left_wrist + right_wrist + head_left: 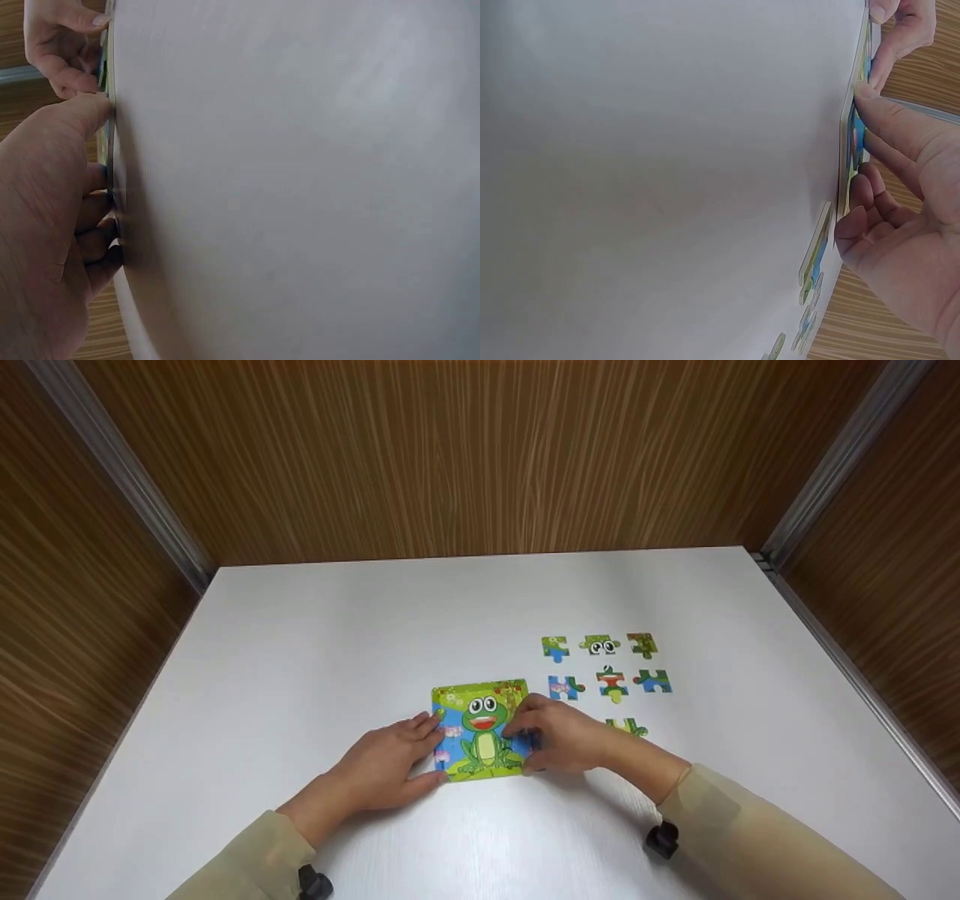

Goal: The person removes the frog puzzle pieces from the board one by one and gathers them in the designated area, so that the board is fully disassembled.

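A square frog picture board [486, 716] lies flat near the middle of the white table, showing a green frog on blue and green. My left hand [394, 761] rests at its left side, fingers fairly straight along that edge and thumb at the lower left corner. Over the right part of the board, my right hand [566, 731] pinches a small blue and pink puzzle piece [859, 139] between thumb and fingers. Most of that piece is hidden by the hand in the head view. The right wrist view has it tilted close against the board.
Loose puzzle pieces lie in rows to the right, among them one with frog eyes [601, 646] and one with a red mouth [612, 682]. Another piece [626, 727] is partly covered by the right forearm. Wood-grain panels [480, 465] enclose the table at the back and sides.
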`<action>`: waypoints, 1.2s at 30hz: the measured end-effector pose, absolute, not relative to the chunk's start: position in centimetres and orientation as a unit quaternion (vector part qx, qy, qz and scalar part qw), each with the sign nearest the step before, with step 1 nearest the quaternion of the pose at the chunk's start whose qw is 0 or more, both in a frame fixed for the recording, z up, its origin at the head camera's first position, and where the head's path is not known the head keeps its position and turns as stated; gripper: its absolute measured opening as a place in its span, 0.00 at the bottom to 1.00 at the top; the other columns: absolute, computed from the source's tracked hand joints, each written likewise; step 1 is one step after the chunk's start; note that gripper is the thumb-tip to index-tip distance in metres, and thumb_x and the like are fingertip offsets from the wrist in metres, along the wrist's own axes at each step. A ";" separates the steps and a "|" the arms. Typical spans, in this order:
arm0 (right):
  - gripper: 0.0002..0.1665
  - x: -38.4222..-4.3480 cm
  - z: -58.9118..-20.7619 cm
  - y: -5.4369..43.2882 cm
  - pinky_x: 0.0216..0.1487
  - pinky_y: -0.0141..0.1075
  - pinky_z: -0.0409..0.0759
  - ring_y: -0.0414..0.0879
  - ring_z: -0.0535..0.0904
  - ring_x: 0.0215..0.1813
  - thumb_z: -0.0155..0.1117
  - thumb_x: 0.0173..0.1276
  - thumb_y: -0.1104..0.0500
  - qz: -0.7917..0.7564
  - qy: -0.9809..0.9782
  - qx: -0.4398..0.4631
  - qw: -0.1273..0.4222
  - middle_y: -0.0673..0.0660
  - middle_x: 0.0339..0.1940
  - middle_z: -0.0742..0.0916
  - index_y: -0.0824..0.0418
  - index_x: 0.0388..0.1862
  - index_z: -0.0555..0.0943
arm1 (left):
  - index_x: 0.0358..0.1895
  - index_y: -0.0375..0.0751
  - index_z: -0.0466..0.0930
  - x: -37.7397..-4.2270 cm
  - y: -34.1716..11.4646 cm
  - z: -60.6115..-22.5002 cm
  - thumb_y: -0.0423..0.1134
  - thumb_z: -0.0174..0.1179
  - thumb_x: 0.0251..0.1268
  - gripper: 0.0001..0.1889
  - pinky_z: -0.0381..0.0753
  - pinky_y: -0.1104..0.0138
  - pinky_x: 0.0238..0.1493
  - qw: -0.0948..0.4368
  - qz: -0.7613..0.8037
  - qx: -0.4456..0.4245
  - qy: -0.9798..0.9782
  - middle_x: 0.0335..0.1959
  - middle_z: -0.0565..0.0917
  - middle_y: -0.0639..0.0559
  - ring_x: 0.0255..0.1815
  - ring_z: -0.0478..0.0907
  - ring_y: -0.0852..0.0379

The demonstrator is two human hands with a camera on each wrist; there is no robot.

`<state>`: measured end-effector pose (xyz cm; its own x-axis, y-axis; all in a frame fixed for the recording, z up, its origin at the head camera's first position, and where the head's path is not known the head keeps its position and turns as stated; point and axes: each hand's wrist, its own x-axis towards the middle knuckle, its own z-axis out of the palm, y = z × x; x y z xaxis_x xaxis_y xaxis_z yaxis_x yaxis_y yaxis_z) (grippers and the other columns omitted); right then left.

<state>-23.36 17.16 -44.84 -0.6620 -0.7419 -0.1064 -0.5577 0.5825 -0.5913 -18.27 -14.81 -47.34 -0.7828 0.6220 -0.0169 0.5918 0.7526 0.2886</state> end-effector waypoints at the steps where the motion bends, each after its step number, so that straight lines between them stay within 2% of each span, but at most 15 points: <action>1: 0.27 -23.3 -44.8 17.2 0.58 0.46 0.81 0.49 0.77 0.54 0.85 0.60 0.62 -0.266 0.872 -0.373 0.173 0.56 0.57 0.81 0.59 0.59 0.88 | 0.77 0.35 0.73 -18.3 -14.8 -47.3 0.60 0.54 0.78 0.37 0.72 0.47 0.74 0.056 0.135 0.325 0.934 0.79 0.69 0.40 0.80 0.66 0.41; 8: 0.27 -23.3 -45.1 17.3 0.57 0.46 0.81 0.48 0.77 0.53 0.84 0.59 0.63 -0.273 0.874 -0.365 0.169 0.55 0.56 0.81 0.55 0.59 0.88 | 0.76 0.34 0.73 -18.3 -14.9 -47.3 0.59 0.55 0.78 0.36 0.71 0.47 0.75 0.050 0.141 0.331 0.932 0.79 0.70 0.40 0.80 0.66 0.42; 18: 0.28 -23.1 -44.9 17.3 0.49 0.39 0.81 0.45 0.77 0.46 0.84 0.58 0.64 -0.265 0.877 -0.367 0.161 0.51 0.49 0.84 0.56 0.59 0.87 | 0.76 0.35 0.73 -18.2 -14.8 -47.1 0.59 0.56 0.77 0.36 0.72 0.47 0.74 0.059 0.143 0.322 0.934 0.79 0.69 0.40 0.80 0.66 0.42; 30: 0.30 -22.9 -44.7 17.3 0.51 0.42 0.82 0.45 0.78 0.47 0.84 0.59 0.61 -0.224 0.881 -0.395 0.135 0.54 0.50 0.86 0.58 0.62 0.89 | 0.77 0.36 0.73 -18.2 -14.7 -47.3 0.60 0.55 0.77 0.37 0.72 0.47 0.74 0.063 0.139 0.317 0.936 0.80 0.69 0.42 0.81 0.65 0.43; 36: 0.32 -22.9 -44.7 17.3 0.56 0.46 0.82 0.47 0.80 0.51 0.84 0.60 0.59 -0.220 0.881 -0.399 0.131 0.55 0.53 0.88 0.59 0.64 0.87 | 0.77 0.36 0.73 -18.3 -14.7 -47.4 0.60 0.55 0.77 0.37 0.73 0.47 0.74 0.059 0.140 0.319 0.935 0.79 0.70 0.41 0.81 0.66 0.43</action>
<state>-22.95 17.33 -44.74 -0.6482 -0.7595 -0.0550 -0.6448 0.5859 -0.4908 -18.26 -14.69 -47.36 -0.7892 0.6138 -0.0216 0.5804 0.7569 0.3003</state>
